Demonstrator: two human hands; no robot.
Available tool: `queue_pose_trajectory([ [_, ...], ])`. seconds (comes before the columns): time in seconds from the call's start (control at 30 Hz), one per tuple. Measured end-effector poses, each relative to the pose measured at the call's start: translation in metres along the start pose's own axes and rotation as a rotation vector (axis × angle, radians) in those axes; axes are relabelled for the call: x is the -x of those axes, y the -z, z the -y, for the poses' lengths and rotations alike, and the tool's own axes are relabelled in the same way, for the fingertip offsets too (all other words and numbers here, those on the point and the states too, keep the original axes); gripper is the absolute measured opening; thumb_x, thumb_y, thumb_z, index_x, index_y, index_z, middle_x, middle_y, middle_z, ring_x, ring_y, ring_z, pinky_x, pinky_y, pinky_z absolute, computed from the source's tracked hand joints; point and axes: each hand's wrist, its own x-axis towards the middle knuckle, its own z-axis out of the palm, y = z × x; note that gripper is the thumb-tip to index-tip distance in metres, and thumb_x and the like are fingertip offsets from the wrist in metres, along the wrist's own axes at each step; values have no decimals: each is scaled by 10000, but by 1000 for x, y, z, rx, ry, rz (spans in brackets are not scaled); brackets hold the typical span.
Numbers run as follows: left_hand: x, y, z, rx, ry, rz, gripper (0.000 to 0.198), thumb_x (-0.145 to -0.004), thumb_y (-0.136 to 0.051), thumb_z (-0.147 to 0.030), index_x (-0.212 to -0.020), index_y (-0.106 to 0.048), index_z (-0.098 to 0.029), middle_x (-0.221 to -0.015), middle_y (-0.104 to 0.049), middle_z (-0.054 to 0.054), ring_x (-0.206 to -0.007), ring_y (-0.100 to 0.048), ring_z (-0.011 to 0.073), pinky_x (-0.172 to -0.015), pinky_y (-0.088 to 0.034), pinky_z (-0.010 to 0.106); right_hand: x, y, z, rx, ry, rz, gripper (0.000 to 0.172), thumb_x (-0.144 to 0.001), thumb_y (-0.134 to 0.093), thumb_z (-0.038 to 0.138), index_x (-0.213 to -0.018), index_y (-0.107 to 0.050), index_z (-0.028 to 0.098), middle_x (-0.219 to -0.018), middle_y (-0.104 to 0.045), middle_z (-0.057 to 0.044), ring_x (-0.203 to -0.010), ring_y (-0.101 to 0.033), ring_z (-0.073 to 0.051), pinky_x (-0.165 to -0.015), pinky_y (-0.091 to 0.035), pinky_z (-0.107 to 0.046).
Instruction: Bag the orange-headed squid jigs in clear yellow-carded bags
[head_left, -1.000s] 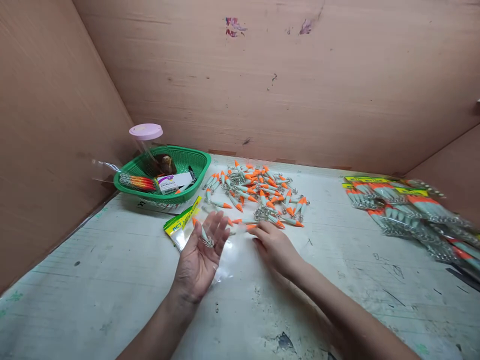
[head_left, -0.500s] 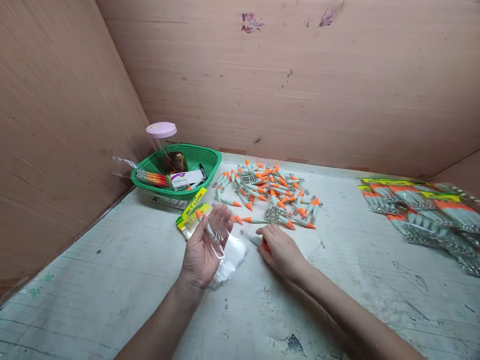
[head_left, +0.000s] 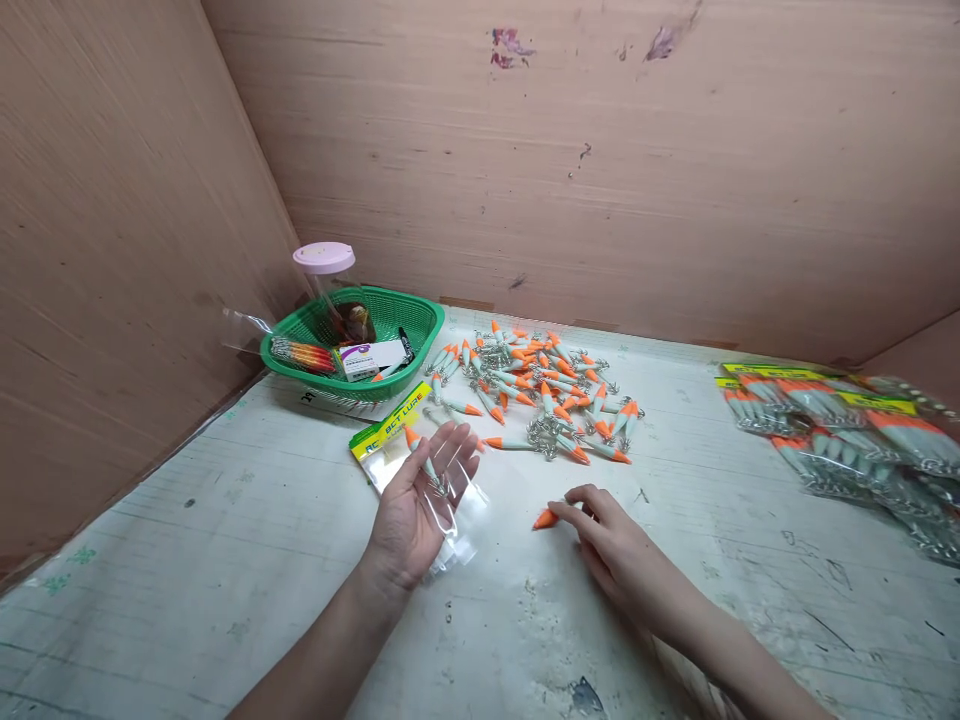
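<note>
My left hand (head_left: 420, 505) is turned palm up, with a pale green, orange-tipped squid jig (head_left: 426, 462) held under the thumb. Clear plastic also shows across that palm; I cannot tell whether it encloses the jig. Beneath the hand lie clear bags with yellow-green header cards (head_left: 390, 425). To the right, my right hand (head_left: 611, 535) pinches another squid jig (head_left: 545, 519) low over the table. Its orange tip points left, and the fingers hide the rest. Beyond both hands is a loose pile of the same jigs (head_left: 551, 385).
A green basket (head_left: 431, 335) at back left carries a pink-lidded clear jar (head_left: 324, 258), a small white box (head_left: 375, 358) and bagged lures (head_left: 304, 355). Packed bags of jigs (head_left: 847, 425) are heaped at the right. Wooden panels (head_left: 585, 220) border the table.
My right hand has moved right and slightly toward me, and the jig's orange tip now shows at its fingers. My left hand has shifted slightly right, still holding its jig.
</note>
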Motion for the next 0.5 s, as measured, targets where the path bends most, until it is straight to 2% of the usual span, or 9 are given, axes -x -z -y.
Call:
queue_pose_trajectory([
  [0.1, 0, -1, 2, -22, 10, -19, 290, -930, -441, -169, -1159, -584, -64, -996, -729, 126, -885, -704, 202, -766, -597, 296, 6, 2, -5, 26, 8, -78, 375, -858, -343, 34, -1165, -491, 191, -933, -557, -77, -775, -564, -167, -646, -489, -273],
  [0.2, 1, -2, 5, -50, 21, -42, 281, -923, -454, -165, -1149, -593, -73, -998, -728, 123, -883, -705, 201, -760, -598, 299, 7, -1, -11, 217, -16, -176, 165, -903, -395, 130, -910, -551, 184, -818, -570, -71, -738, -537, -193, -618, -451, -293],
  [0.27, 2, -2, 6, -65, 28, -59, 273, -916, -465, -159, -1139, -599, -76, -994, -729, 122, -886, -704, 200, -763, -597, 300, 6, -4, -12, 276, -27, -197, 158, -910, -409, 165, -813, -532, 187, -767, -566, -65, -701, -516, -194, -599, -430, -297],
  [0.37, 3, -3, 8, -79, 46, -70, 264, -912, -470, -153, -1122, -608, -71, -979, -732, 120, -876, -706, 202, -757, -599, 302, 8, -3, -10, 159, -57, -189, 107, -904, -419, 170, -860, -515, 186, -784, -555, -57, -692, -524, -182, -586, -443, -284],
  [0.43, 4, -3, 9, -89, 61, -74, 260, -910, -474, -152, -1113, -614, -70, -973, -734, 116, -865, -708, 204, -745, -602, 303, 10, 3, -9, 6, -73, -126, 89, -882, -450, 158, -935, -514, 189, -861, -549, -66, -736, -544, -173, -621, -478, -281],
  [0.5, 5, -4, 10, -101, 71, -85, 256, -904, -485, -149, -1109, -618, -70, -966, -736, 111, -856, -709, 204, -731, -605, 303, 14, 12, -9, -120, -62, -36, 204, -840, -476, 115, -1023, -519, 196, -951, -539, -83, -822, -558, -178, -697, -505, -297],
])
